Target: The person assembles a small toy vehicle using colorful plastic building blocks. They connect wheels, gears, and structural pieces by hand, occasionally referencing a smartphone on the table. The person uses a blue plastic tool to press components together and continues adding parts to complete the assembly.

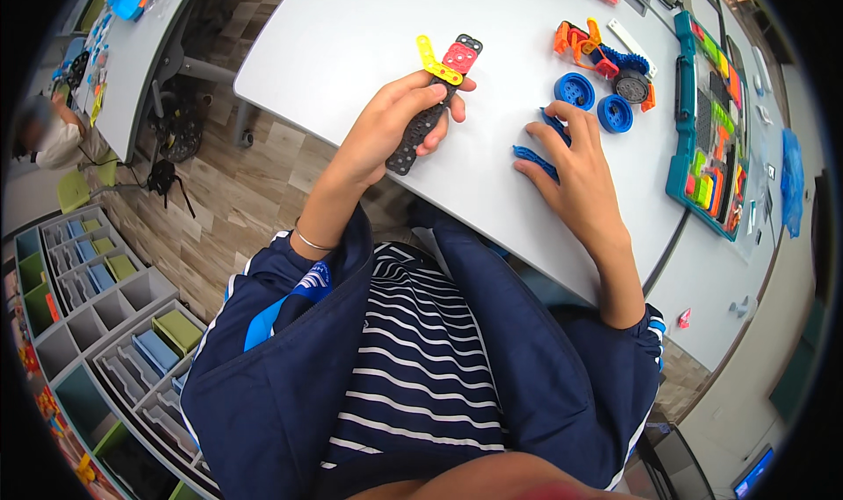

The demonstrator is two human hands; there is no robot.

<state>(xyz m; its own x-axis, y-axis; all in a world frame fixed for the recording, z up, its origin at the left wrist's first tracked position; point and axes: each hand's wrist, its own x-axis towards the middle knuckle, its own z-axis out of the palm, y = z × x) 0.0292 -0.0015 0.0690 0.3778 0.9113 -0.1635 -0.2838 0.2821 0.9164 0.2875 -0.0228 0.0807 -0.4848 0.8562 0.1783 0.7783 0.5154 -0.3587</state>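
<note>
My left hand [373, 127] is closed round a black perforated building strip [406, 151], held tilted above the table's near edge. A red perforated piece [458, 57] and a bent yellow piece [428, 59] are joined to its far end. To the right, my right hand [580, 179] reaches low over the table with fingers curved and apart. One blue toothed strip [534, 159] lies by its thumb and another blue strip [551, 124] is partly hidden under its fingers. Whether the fingertips touch them is hard to make out.
Two blue wheel rims [574, 90] lie beyond my right hand, near a grey wheel [630, 86] and orange and red parts [575, 42]. A teal case [679, 166] of coloured pieces stands at right. Another person [57, 140] sits far left, beyond drawers [110, 311].
</note>
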